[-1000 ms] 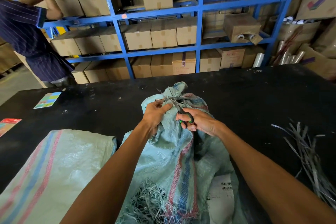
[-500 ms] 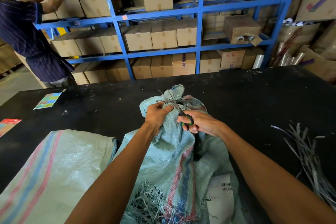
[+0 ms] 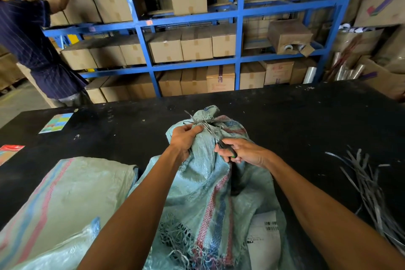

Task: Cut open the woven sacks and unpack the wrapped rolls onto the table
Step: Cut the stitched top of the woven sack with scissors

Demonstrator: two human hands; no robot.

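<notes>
The left hand (image 3: 186, 137) is gripping the gathered neck of the pale green woven sack (image 3: 208, 182), its fingers (image 3: 196, 127) curled tight round the bunched cloth just below the grey tie strips (image 3: 197, 120) that bind it. The right hand (image 3: 245, 152) is holding the scissors (image 3: 219, 140) by their dark, green-trimmed handles, fingers wrapped through them, and the blades are reaching up and to the far left, their tips meeting the knot right beside the left fingertips. How far apart the blades are standing I cannot tell. The sack is lying mid-tabletop (image 3: 306, 116), long axis running near to far, tied end farthest away. It is looking crumpled, with red and blue stripes, a frayed near edge and a white label (image 3: 266, 241). No rolls are showing yet.
</notes>
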